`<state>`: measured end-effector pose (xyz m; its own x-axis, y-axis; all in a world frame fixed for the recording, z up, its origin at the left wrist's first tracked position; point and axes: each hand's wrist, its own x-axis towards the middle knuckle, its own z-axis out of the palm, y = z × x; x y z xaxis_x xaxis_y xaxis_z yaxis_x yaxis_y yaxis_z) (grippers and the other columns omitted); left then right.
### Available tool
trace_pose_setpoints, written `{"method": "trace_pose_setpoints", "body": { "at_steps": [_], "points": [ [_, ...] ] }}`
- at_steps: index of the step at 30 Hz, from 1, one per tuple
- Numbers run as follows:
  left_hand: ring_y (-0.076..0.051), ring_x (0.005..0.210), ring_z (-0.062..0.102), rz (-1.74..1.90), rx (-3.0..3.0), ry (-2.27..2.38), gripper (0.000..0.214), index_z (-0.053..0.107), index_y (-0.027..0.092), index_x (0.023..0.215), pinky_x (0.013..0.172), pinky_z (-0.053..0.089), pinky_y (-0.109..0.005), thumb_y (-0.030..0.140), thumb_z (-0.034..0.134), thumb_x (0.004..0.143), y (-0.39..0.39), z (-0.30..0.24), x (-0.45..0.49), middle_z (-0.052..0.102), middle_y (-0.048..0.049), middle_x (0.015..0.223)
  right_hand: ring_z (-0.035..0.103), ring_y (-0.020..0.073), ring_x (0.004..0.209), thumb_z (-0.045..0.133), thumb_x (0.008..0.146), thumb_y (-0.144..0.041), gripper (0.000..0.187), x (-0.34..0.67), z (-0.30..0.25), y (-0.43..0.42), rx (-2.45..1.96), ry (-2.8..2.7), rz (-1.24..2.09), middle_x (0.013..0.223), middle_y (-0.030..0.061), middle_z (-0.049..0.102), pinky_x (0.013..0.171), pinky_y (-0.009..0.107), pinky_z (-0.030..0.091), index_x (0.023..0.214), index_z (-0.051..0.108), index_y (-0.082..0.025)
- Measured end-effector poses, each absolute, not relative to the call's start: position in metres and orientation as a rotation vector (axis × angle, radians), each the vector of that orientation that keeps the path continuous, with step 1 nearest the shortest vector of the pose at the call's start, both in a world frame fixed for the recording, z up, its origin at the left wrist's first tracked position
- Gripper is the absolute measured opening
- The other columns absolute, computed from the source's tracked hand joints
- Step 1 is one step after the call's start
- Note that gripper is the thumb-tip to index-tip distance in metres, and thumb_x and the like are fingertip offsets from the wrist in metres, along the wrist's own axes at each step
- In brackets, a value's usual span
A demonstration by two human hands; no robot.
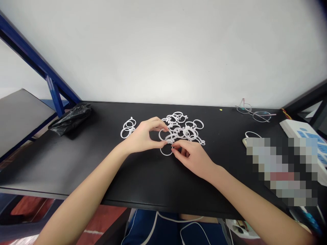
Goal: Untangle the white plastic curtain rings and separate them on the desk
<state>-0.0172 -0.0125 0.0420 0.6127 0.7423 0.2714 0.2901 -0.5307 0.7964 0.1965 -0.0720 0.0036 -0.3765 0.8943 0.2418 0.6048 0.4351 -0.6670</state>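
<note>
Above the black desktop, my right hand (192, 154) pinches the edge of a thin white plastic ring (166, 155) between thumb and fingertips. My left hand (146, 136) reaches in from the left, its thumb and index finger apart around part of another white ring (159, 135). Its thumb tip is close to the top of the pinched ring; whether they touch I cannot tell. Just behind both hands lies a loose pile of white rings (190, 132) with small eyelets, overlapping one another. A smaller group of white rings (123, 133) lies left of my left hand.
A crumpled black plastic bag (74, 119) lies at the desk's back left. Eyeglasses (262, 116) rest at the back right. A white power strip (304, 136) and a blurred-out object (281, 173) are at the right. White cables (153, 226) hang below the front edge.
</note>
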Motion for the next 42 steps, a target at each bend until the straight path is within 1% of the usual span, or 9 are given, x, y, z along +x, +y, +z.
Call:
{"method": "trace_pose_setpoints", "body": {
  "at_steps": [6,9,13,16,19,22,26,34,42],
  "points": [
    [-0.019,0.106,0.061,0.910,2.032,0.747,0.026,0.064,0.019,0.102,0.098,0.052,-0.038,0.022,0.072,0.077,-0.0113,0.0400,-0.0180,0.061,-0.0071,0.111,0.057,0.0105,0.057,0.056,0.089,-0.019,0.007,0.1958,0.0047,-0.0726,-1.265,-2.083,0.630,0.080,-0.0001,0.068,0.054,0.024,0.046,0.089,0.063,-0.021],
    [-0.020,0.109,0.060,0.963,1.964,0.714,0.025,0.063,0.018,0.099,0.100,0.052,-0.039,0.022,0.073,0.076,-0.0110,0.0402,-0.0178,0.062,-0.0082,0.112,0.056,0.0098,0.054,0.057,0.088,-0.020,0.004,0.1954,0.0046,-0.0730,-1.259,-2.002,0.605,0.076,-0.0011,0.066,0.054,0.023,0.046,0.085,0.057,-0.021],
    [-0.021,0.112,0.060,0.950,1.922,0.693,0.024,0.064,0.017,0.097,0.102,0.051,-0.040,0.022,0.075,0.075,-0.0118,0.0410,-0.0171,0.064,-0.0081,0.111,0.055,0.0092,0.049,0.061,0.086,-0.024,0.020,0.1954,0.0049,-0.0723,-1.242,-1.788,0.563,0.068,-0.0045,0.062,0.052,0.022,0.047,0.100,0.048,-0.021],
    [-0.021,0.111,0.061,0.929,1.909,0.689,0.024,0.065,0.017,0.095,0.103,0.050,-0.040,0.021,0.076,0.074,-0.0124,0.0408,-0.0169,0.065,-0.0080,0.112,0.055,0.0093,0.049,0.059,0.087,-0.023,0.024,0.1960,0.0049,-0.0716,-1.233,-1.835,0.558,0.068,-0.0043,0.062,0.053,0.022,0.047,0.108,0.050,-0.021],
    [-0.021,0.108,0.063,0.944,1.922,0.688,0.023,0.065,0.016,0.092,0.101,0.051,-0.039,0.021,0.077,0.073,-0.0122,0.0405,-0.0170,0.066,-0.0088,0.110,0.054,0.0093,0.050,0.057,0.088,-0.024,0.005,0.1962,0.0036,-0.0719,-1.219,-1.918,0.544,0.067,-0.0029,0.062,0.053,0.022,0.046,0.091,0.055,-0.021],
    [-0.020,0.105,0.063,0.977,1.944,0.718,0.022,0.065,0.015,0.090,0.098,0.052,-0.036,0.021,0.077,0.073,-0.0110,0.0401,-0.0174,0.066,-0.0095,0.110,0.053,0.0090,0.050,0.058,0.089,-0.024,0.009,0.1960,0.0027,-0.0729,-1.216,-1.944,0.543,0.065,-0.0028,0.060,0.052,0.022,0.045,0.081,0.054,-0.020],
    [-0.019,0.098,0.065,1.035,1.937,0.849,0.024,0.065,0.014,0.087,0.095,0.053,-0.037,0.025,0.079,0.071,-0.0083,0.0378,-0.0174,0.067,-0.0097,0.108,0.052,0.0088,0.049,0.059,0.088,-0.025,0.010,0.1965,0.0030,-0.0728,-1.227,-1.922,0.547,0.063,-0.0035,0.060,0.053,0.022,0.045,0.081,0.053,-0.021],
    [-0.021,0.098,0.066,1.028,1.861,0.970,0.031,0.065,0.015,0.089,0.099,0.050,-0.041,0.030,0.081,0.067,-0.0075,0.0352,-0.0151,0.070,-0.0082,0.102,0.053,0.0080,0.048,0.059,0.086,-0.021,0.011,0.1957,0.0069,-0.0725,-1.237,-1.877,0.560,0.061,-0.0051,0.058,0.052,0.021,0.044,0.079,0.051,-0.021],
    [-0.020,0.095,0.067,0.963,1.806,0.982,0.031,0.065,0.014,0.086,0.100,0.050,-0.040,0.030,0.082,0.065,-0.0097,0.0389,-0.0139,0.071,-0.0077,0.099,0.057,0.0099,0.050,0.052,0.091,-0.023,0.014,0.1965,0.0095,-0.0753,-1.150,-1.795,0.636,0.060,-0.0041,0.059,0.052,0.021,0.046,0.079,0.044,-0.022]
  ]
}}
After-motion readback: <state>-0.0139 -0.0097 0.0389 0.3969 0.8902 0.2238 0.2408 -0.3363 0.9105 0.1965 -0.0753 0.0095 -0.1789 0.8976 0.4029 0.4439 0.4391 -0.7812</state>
